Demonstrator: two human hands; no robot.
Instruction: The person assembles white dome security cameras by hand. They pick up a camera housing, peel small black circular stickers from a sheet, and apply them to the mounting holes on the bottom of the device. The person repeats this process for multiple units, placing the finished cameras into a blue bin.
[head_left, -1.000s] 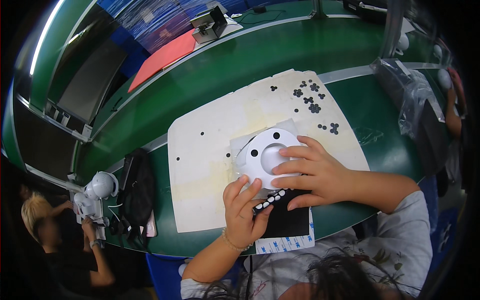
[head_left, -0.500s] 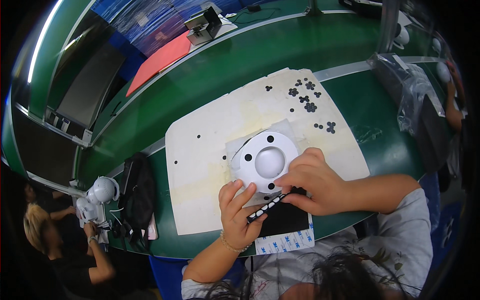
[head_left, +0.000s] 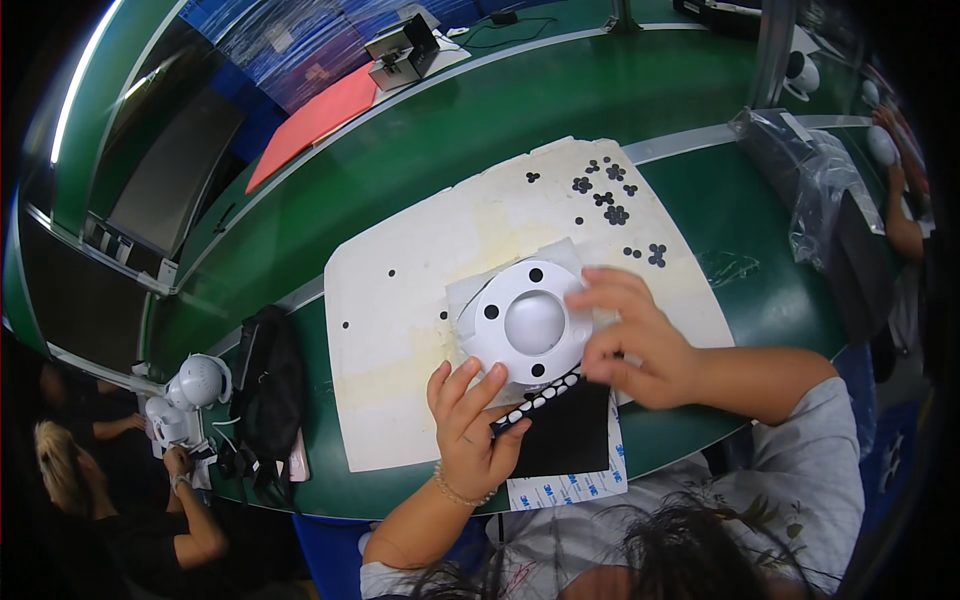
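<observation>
Left hand (head_left: 470, 425): fingers clamped on white-dotted strip (head_left: 541, 399), tips against white ring (head_left: 507, 354). Right hand (head_left: 645, 350) blurred; can't tell fingers' closure.

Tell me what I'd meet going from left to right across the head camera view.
White rounded plastic housing, black soft-sided bag, the person's bare left hand, white flat ring with black dots, the person's bare right hand, clear crumpled plastic wrap.

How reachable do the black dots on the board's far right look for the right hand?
Probably yes: the right hand is close by, with just bare board between it and the nearest black dots.
</observation>
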